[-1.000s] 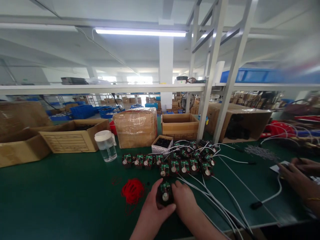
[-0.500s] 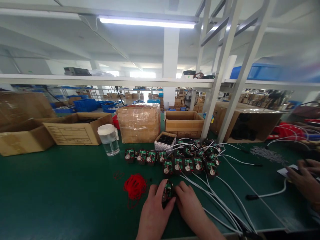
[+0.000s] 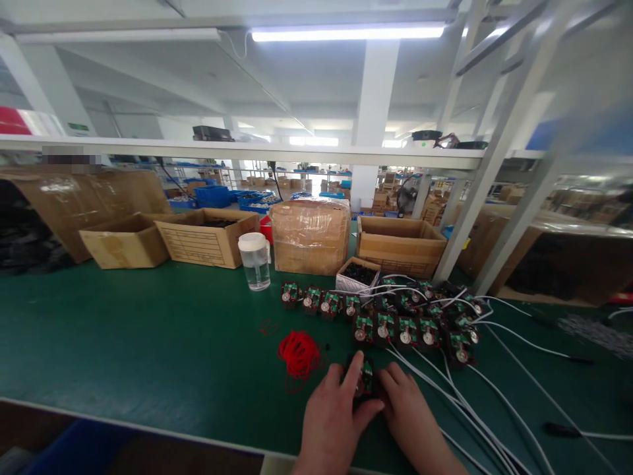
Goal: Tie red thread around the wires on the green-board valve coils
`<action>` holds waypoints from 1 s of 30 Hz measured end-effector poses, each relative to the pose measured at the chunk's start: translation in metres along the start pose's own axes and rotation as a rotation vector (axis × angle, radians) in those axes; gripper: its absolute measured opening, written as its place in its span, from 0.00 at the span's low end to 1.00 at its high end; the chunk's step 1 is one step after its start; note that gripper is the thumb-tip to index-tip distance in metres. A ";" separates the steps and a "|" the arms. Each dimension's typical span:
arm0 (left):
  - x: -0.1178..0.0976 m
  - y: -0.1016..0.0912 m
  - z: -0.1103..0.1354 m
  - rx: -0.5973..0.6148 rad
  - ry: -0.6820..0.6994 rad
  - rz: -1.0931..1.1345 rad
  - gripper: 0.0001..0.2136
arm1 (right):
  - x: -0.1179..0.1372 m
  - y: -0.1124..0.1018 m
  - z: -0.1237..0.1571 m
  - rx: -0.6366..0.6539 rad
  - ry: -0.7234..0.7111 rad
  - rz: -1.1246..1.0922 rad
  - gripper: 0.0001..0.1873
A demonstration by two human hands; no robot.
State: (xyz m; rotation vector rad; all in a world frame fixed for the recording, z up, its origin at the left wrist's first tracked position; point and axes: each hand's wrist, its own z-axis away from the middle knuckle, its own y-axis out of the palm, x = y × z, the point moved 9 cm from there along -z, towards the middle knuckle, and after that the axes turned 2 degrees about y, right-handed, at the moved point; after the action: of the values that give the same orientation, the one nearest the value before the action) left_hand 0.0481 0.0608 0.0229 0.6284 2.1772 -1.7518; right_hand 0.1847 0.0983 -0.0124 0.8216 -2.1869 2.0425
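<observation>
My left hand (image 3: pixel 334 414) and my right hand (image 3: pixel 408 410) both grip one small black module with a green circuit board (image 3: pixel 364 380), low on the green table (image 3: pixel 148 343). Fingers of both hands are curled round it, the left index finger lying over its top. Just beyond it stand rows of several like modules (image 3: pixel 395 323), each with a green board and a round silver part. White cables (image 3: pixel 459 402) run from them toward the near right edge. A tangle of red thread (image 3: pixel 298 353) lies just left of my hands.
A lidded clear plastic jar (image 3: pixel 254 261) stands behind the thread. Cardboard boxes (image 3: pixel 208 236), a wrapped carton (image 3: pixel 310 235) and a small white box of black parts (image 3: pixel 357 275) line the back. Grey metal shelf posts (image 3: pixel 487 175) rise at the right. A blue bin (image 3: pixel 74 452) sits below the table's near edge.
The view has swung left, so the other person's hands at the right are out of sight. My hands have turned the module on edge, and the left index finger now lies over it.
</observation>
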 end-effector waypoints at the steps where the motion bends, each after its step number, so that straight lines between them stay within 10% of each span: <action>1: 0.007 -0.007 0.000 -0.023 -0.021 0.023 0.28 | -0.001 0.000 0.000 -0.004 0.000 -0.023 0.14; 7: 0.054 -0.052 -0.027 -0.067 -0.101 -0.072 0.13 | -0.002 -0.004 0.001 -0.013 0.031 -0.076 0.13; 20: 0.046 -0.040 -0.059 0.114 0.091 -0.228 0.10 | 0.006 -0.011 0.001 -0.013 0.042 -0.025 0.14; 30: 0.042 -0.105 -0.047 0.027 -0.005 0.143 0.06 | 0.006 -0.015 0.000 -0.039 0.042 -0.069 0.14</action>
State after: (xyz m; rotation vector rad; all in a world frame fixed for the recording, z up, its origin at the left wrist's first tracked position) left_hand -0.0376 0.0956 0.1033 0.7658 2.0540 -1.7092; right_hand 0.1859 0.0959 0.0035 0.8306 -2.1382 1.9604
